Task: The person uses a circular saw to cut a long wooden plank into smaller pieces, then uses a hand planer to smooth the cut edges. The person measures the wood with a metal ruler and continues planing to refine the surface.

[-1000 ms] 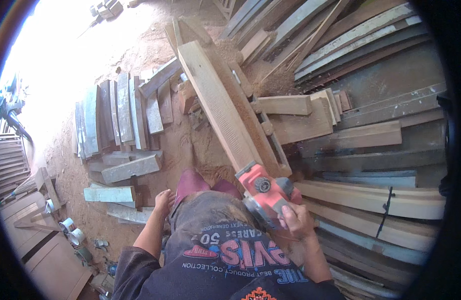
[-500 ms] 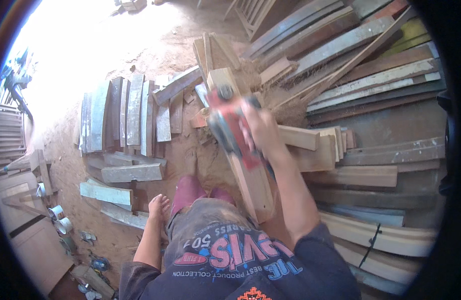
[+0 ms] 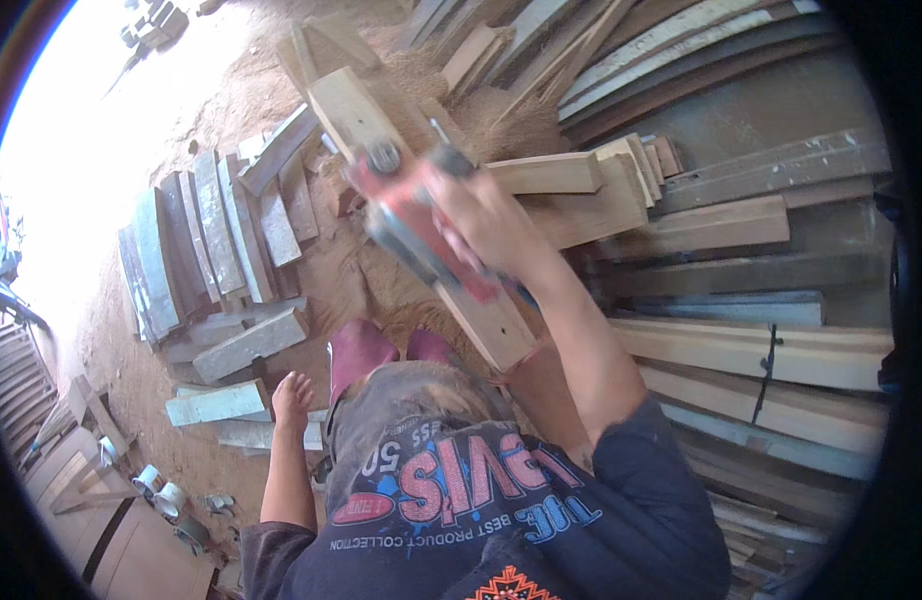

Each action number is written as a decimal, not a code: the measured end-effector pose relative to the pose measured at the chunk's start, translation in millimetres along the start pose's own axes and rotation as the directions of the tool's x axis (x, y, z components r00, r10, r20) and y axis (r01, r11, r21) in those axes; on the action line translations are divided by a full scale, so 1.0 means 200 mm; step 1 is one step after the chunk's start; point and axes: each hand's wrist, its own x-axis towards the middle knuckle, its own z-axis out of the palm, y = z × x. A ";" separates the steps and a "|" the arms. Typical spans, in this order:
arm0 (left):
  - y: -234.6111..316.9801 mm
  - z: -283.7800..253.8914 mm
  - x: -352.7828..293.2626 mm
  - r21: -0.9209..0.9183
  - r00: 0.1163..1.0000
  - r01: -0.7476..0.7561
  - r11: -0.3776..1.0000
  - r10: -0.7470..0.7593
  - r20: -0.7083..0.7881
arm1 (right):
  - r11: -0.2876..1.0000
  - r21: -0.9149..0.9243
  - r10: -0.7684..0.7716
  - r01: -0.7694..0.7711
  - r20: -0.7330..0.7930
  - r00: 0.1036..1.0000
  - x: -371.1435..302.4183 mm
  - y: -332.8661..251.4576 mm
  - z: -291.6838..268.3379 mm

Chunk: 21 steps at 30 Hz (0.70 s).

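My right hand (image 3: 471, 215) is closed round the handle of a red electric hand planer (image 3: 411, 215), blurred by motion. The planer lies along a pale wooden board (image 3: 356, 115), whose far and near ends show beyond it. Where the planer's underside meets the wood is hidden. Beside my left thigh hangs my left hand (image 3: 293, 398), its fingers loosely bent and apart, with nothing in it. My legs stand just left of the board's near end.
Weathered planks (image 3: 226, 220) lie side by side on the sandy ground at left. Stacks of timber (image 3: 741, 350) fill the right side. Short pale offcuts (image 3: 551, 172) sit just right of the planer. Cans (image 3: 169, 497) stand at lower left.
The planer has come back along the board toward me, baring more of its far end. My view has turned and shifted. My left hand still hangs at my side.
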 end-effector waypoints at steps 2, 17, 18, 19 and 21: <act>-0.06 0.01 0.01 0.035 0.999 0.037 0.999 -0.036 -0.021 | 0.988 -0.050 0.142 -0.144 -0.043 0.989 -0.42 0.09 -0.08; -0.17 0.31 -0.04 0.141 0.990 -0.019 0.990 -0.001 0.142 | 0.879 0.019 0.470 -0.477 -0.205 0.858 -1.25 0.16 -0.18; -0.15 0.31 -0.04 0.126 0.991 -0.023 0.992 0.006 0.134 | 0.882 0.029 0.466 -0.471 -0.208 0.860 -1.18 0.15 -0.17; -0.13 0.31 -0.04 0.112 0.993 -0.023 0.993 0.010 0.116 | 0.886 0.052 0.460 -0.460 -0.207 0.863 -1.11 0.14 -0.16; -0.09 0.30 -0.02 0.094 0.995 -0.008 0.996 -0.001 0.102 | 0.914 -0.002 0.397 -0.406 -0.204 0.895 -0.95 0.11 -0.15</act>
